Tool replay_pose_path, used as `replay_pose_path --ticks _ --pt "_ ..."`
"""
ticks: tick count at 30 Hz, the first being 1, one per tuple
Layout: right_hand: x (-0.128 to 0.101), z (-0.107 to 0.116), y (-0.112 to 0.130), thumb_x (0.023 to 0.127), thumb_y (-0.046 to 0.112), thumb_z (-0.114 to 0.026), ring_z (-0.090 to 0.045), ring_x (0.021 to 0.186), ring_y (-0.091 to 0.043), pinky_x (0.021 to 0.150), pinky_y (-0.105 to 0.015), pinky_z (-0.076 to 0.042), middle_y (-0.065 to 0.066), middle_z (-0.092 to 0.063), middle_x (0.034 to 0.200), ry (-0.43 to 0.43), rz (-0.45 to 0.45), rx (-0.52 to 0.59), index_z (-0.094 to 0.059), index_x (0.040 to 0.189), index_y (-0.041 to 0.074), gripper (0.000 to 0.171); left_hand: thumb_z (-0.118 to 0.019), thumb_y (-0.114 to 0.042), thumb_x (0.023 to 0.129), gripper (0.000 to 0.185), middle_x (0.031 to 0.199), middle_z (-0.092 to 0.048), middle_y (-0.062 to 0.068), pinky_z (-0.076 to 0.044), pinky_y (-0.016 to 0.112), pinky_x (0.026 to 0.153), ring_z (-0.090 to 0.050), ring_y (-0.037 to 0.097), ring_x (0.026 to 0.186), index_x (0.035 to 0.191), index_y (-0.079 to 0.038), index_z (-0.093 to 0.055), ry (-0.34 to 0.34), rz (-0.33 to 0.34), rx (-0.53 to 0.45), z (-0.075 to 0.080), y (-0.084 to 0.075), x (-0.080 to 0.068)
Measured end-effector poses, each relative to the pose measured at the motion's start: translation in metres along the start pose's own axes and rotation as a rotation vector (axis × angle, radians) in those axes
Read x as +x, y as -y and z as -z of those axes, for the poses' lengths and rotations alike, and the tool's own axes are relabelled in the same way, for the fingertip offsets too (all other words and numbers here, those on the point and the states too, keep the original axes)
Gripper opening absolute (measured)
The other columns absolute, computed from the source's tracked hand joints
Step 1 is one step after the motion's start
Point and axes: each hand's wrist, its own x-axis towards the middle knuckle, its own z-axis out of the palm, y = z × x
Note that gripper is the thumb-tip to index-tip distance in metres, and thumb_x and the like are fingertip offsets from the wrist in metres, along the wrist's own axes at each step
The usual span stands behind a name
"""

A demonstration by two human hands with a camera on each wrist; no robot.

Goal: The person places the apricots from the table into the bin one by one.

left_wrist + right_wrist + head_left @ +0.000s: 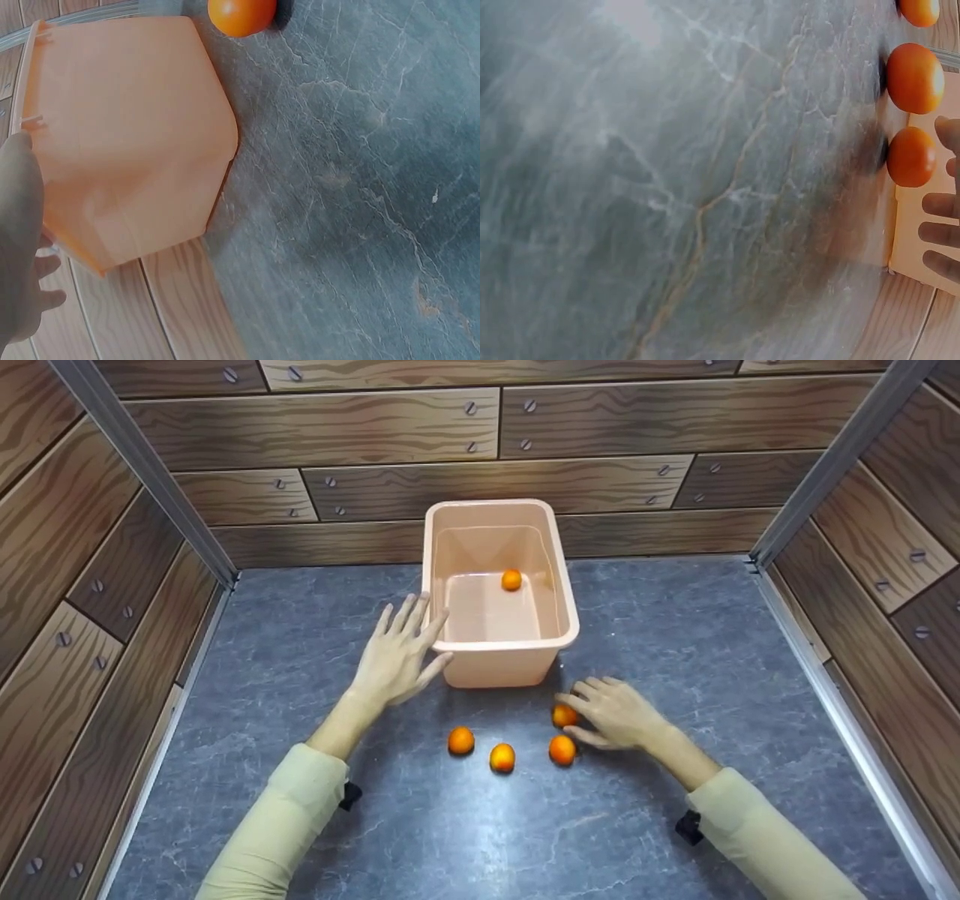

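Wood-grain planks dotted with slotted screws cover the back wall (322, 431) across the top, the left wall (45, 562) and the right wall (885, 555). Grey metal strips (148, 469) line the upper corners. Pale glare brightens the grey marbled desk (675, 622) at bottom centre.

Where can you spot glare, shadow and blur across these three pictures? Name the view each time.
Head view: pale glare on the near middle of the table, the right hand slightly blurred; right wrist view: a bright patch at top left, much of the table soft, dark shadows beside the two whole fruits; left wrist view: a dark shadow beside the cut-off fruit.
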Motion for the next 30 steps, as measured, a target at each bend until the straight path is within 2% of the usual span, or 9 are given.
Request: replay_pose_path --ticks 8,24,30 --pt "0.000 -0.004 0.002 0.092 0.051 -0.074 -0.072 0.094 -0.029 0.081 -0.044 -0.063 -0.007 -0.074 0.105 -0.017 0.005 -0.007 -0.071 0.125 0.016 0.048 -0.040 -0.060 0.107 0.069 0.175 -0.027 0.016 -0.026 0.062 0.131 -0.032 0.039 0.161 0.165 -0.021 -0.039 0.014 0.003 -0.006 -0.001 0.000 0.000" --pt "0.001 -0.013 0.005 0.092 0.047 -0.074 -0.071 0.096 -0.027 0.084 -0.041 -0.063 -0.006 -0.073 0.105 0.038 0.018 -0.020 -0.070 0.126 0.016 0.046 -0.040 -0.061 0.107 0.069 0.174 -0.030 0.017 -0.029 0.063 0.129 -0.035 0.040 0.159 0.164 -0.020 -0.040 -0.015 -0.011 0.013 -0.001 0.000 -0.001" --pt "0.002 -0.016 0.004 0.092 0.046 -0.076 -0.071 0.096 -0.027 0.083 -0.041 -0.063 -0.005 -0.073 0.104 0.010 0.020 -0.009 -0.071 0.124 0.017 0.044 -0.040 -0.060 0.107 0.069 0.174 -0.031 0.017 -0.030 0.063 0.129 -0.035 0.040 0.159 0.164 -0.021 -0.040 -0.018 -0.013 0.016 0.000 0.000 -0.001"
